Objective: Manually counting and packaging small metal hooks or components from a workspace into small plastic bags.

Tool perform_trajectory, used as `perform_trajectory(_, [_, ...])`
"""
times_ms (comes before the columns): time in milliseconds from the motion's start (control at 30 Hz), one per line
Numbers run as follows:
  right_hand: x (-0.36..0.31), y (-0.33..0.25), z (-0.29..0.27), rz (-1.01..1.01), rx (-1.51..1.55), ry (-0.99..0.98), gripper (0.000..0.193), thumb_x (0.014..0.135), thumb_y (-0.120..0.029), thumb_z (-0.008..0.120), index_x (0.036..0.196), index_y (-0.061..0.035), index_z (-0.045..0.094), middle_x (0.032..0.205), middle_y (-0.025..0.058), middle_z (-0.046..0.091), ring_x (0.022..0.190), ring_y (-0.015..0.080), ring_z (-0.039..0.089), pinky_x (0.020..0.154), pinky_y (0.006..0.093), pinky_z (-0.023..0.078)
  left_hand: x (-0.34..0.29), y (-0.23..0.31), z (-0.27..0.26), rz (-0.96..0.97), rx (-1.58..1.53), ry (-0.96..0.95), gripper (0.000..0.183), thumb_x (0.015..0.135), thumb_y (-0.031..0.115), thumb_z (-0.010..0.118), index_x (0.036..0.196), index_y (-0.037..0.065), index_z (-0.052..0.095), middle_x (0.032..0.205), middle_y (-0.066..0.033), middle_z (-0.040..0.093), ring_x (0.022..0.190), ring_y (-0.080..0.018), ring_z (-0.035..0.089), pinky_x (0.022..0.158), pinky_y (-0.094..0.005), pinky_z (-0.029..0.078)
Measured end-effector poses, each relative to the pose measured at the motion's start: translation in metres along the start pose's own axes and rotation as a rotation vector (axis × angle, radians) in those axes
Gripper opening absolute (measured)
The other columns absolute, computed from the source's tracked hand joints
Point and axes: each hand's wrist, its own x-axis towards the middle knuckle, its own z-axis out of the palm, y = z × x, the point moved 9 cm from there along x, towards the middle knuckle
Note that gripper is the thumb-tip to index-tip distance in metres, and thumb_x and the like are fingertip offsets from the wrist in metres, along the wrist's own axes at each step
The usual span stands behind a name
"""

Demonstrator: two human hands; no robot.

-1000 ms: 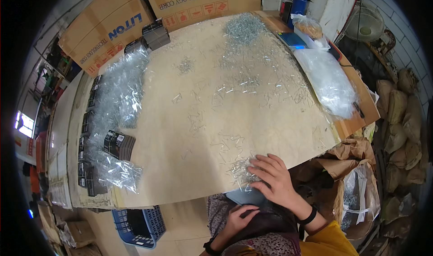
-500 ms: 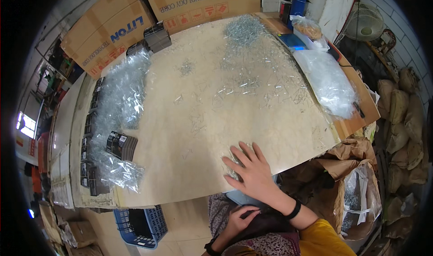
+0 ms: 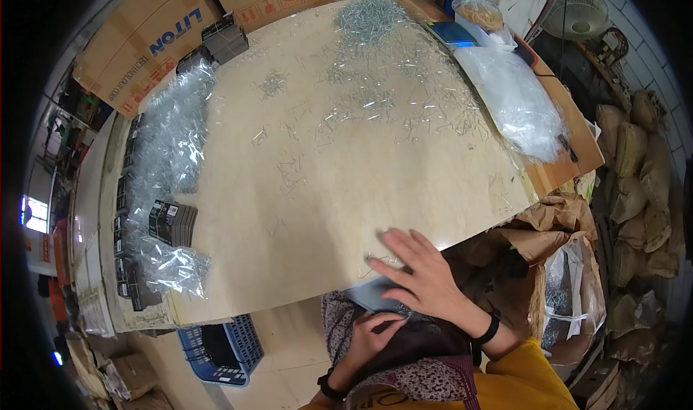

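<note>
My right hand (image 3: 427, 278) is over the table's front edge, palm down with its fingers spread. A few thin metal pins (image 3: 381, 260) lie beside its fingertips. Just below the edge, a grey-blue pan (image 3: 367, 295) is held against my lap, partly hidden by my right hand. My left hand (image 3: 367, 340) is closed at the pan's near side, with thumb and forefinger drawn together there. Farther back on the tabletop (image 3: 325, 201), more pins lie scattered, and a dense pile of pins (image 3: 370, 19) sits at the far end.
Clear plastic bags (image 3: 170, 132) and dark stacks of printed cards (image 3: 173, 224) line the left side. Cartons (image 3: 144, 45) stand behind. A plastic bag bundle (image 3: 512, 99) and a small scale (image 3: 451, 33) lie at right. A blue basket (image 3: 222, 352) is on the floor.
My right hand has drawn back toward me, from the tabletop to its edge above the pan, bringing pins near the rim. My view has shifted slightly; my left hand stays by the pan.
</note>
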Motion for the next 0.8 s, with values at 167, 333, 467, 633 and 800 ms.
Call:
perform_trajectory(167, [-0.018,-0.007,0.015,-0.162,0.184,-0.063,0.033,0.087,-0.025,0.064,0.117,-0.0102,0.066,0.13,0.0119,0.059,0.121,0.0316,0.056,0.1,0.0474,0.045,0.0,-0.003,0.002,0.034,0.042,-0.029,0.012,0.079,0.011,0.076,0.09,0.009,0.074,0.089,-0.0097,0.072,0.078,-0.0247,0.065,0.075,-0.0331,0.052])
perform_trajectory(333, [-0.071,0.018,-0.004,-0.087,0.178,0.209,0.027,0.071,-0.001,0.058,0.095,-0.0075,0.068,0.098,0.0115,0.062,0.093,0.0318,0.06,0.084,0.0429,0.045,0.0,-0.009,0.005,0.006,0.076,-0.1,0.008,0.08,0.009,0.074,0.089,0.007,0.074,0.088,-0.0079,0.072,0.078,-0.0195,0.064,0.076,-0.0295,0.047])
perform_trajectory(467, [-0.106,0.048,0.007,0.308,0.187,0.195,0.023,0.076,-0.005,0.067,0.099,-0.0093,0.067,0.097,0.0102,0.055,0.09,0.0321,0.051,0.083,0.0406,0.04,0.0,-0.01,0.009,-0.025,0.001,-0.115,0.008,0.081,0.011,0.073,0.088,0.007,0.074,0.088,-0.0055,0.073,0.078,-0.0183,0.063,0.078,-0.0288,0.046])
perform_trajectory(633, [-0.124,0.044,0.045,0.446,0.21,-0.211,0.024,0.081,-0.014,0.073,0.103,-0.0085,0.065,0.101,0.0101,0.053,0.095,0.0299,0.05,0.086,0.0399,0.04,-0.002,-0.017,0.014,-0.048,-0.052,-0.16,0.009,0.081,0.013,0.074,0.089,0.008,0.074,0.089,-0.0051,0.073,0.079,-0.0186,0.064,0.079,-0.0286,0.047])
perform_trajectory(800, [-0.12,0.034,0.037,0.372,0.425,-0.118,0.024,0.078,0.001,0.067,0.1,-0.0085,0.069,0.098,0.009,0.06,0.088,0.0282,0.055,0.078,0.0366,0.045,0.004,-0.024,0.019,-0.057,-0.075,-0.178,0.01,0.082,0.011,0.073,0.09,0.005,0.073,0.088,-0.0081,0.073,0.078,-0.02,0.067,0.077,-0.029,0.05])
